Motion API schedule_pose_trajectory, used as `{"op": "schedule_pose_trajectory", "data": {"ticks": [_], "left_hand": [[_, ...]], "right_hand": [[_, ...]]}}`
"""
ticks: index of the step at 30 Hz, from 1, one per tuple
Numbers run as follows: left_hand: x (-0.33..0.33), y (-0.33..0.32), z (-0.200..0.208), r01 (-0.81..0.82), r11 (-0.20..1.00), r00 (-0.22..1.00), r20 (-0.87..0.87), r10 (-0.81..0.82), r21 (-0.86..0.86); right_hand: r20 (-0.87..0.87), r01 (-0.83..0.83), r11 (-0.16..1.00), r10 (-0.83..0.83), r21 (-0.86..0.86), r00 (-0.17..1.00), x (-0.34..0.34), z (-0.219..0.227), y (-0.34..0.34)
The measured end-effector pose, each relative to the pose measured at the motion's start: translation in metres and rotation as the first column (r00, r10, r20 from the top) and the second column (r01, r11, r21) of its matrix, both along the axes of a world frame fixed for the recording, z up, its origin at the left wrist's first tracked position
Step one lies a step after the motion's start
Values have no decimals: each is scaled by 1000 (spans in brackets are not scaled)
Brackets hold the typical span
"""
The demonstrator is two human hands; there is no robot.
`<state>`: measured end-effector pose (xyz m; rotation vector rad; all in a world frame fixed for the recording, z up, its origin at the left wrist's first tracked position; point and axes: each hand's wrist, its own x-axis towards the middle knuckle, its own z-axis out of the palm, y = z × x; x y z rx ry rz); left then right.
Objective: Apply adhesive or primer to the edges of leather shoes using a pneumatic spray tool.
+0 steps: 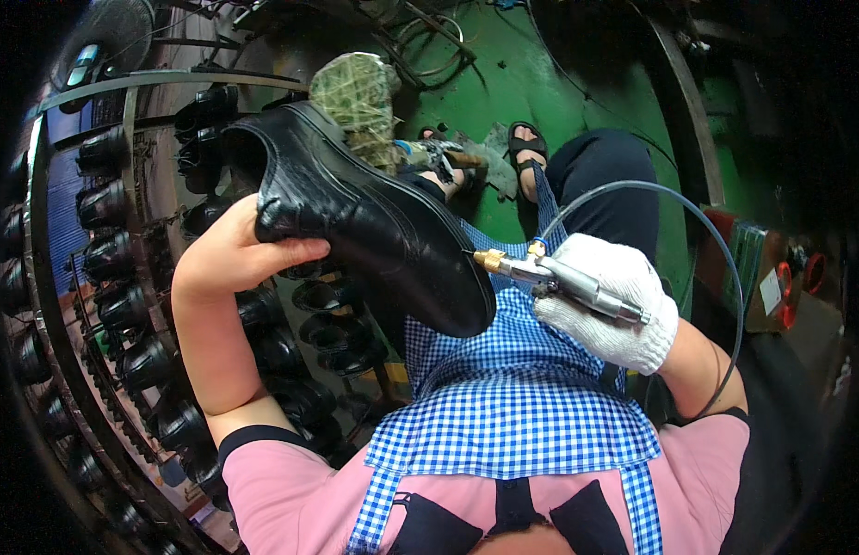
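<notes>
A glossy black leather shoe (383, 240) is held up in front of me, lying on its side with its toe toward the right. My left hand (249, 245) is bare and grips the shoe at its heel end, thumb pressed on the upper, the other fingers hidden. On my right hand (619, 301) is a white knitted glove, its fingers wrapped round a small metal spray gun (577, 282). The gun's brass nozzle points left, close to the shoe's toe edge. A thin grey air hose (674, 189) curves from the gun past my right forearm.
Racks with curved metal rails (131, 213) hold several black shoes (105, 254) on the left. Behind the shoe stands a tape-wrapped padded post (355, 97). A box-like object (767, 277) with red round parts is at the right. Green floor (512, 60) shows beyond my sandalled feet.
</notes>
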<state>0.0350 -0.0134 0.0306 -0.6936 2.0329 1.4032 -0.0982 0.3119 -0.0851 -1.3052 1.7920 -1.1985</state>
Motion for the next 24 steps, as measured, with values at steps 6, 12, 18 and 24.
{"op": "schedule_pose_trajectory", "data": {"ticks": [6, 12, 18, 24], "left_hand": [[10, 0, -8, -143, 984, 989, -46, 139, -106], [19, -1, -15, -256, 957, 959, -162, 234, -135], [50, 17, -19, -548, 836, 814, -236, 531, -10], [115, 61, -29, -684, 594, 473, -363, 803, 424]], "right_hand": [[85, 172, 978, -162, -118, 983, 36, -9, 36], [238, 274, 958, -246, -90, 940, 44, -17, 55], [457, 633, 773, -552, -32, 697, 16, -54, 39], [-151, 462, 861, -497, -213, 855, 2, -69, -9]]}}
